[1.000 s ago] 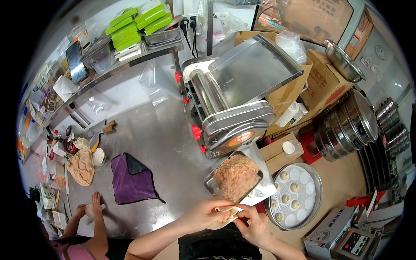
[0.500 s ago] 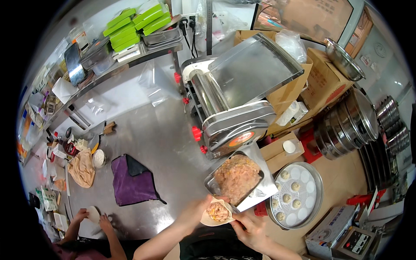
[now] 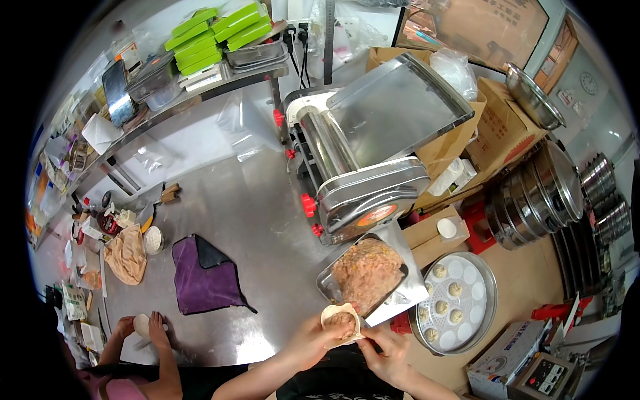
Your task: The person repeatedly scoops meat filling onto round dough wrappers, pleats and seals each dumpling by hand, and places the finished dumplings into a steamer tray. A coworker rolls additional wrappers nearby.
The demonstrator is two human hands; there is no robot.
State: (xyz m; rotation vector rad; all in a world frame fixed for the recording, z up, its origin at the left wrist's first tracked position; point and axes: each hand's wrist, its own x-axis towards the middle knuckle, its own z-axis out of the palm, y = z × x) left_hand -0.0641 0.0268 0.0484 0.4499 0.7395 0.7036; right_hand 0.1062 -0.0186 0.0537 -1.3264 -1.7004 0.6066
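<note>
Just in front of me, my left hand (image 3: 308,345) cups a round dough wrapper (image 3: 329,312) with pinkish meat filling in it. Part of the filling is covered, apparently by a thumb. My right hand (image 3: 385,352) is closed at the wrapper's right edge, its fingertips pinching the dough. Right beyond both hands is a metal tray of minced meat filling (image 3: 367,273). To the right, a round steamer tray (image 3: 494,301) with a perforated white liner carries several pleated buns (image 3: 455,289) and white paper rounds.
A dough roller machine (image 3: 363,193) stands behind the filling tray. On the steel table (image 3: 247,200) lies a purple cloth (image 3: 207,277). A co-worker's hands (image 3: 143,325) handle dough at the lower left. Stacked steamers (image 3: 533,197) and cardboard boxes (image 3: 500,127) fill the right.
The wrapper has tilted and curled up more around its filling, and a thumb now seems to cover part of the meat. The co-worker's hands have come closer together over their dough.
</note>
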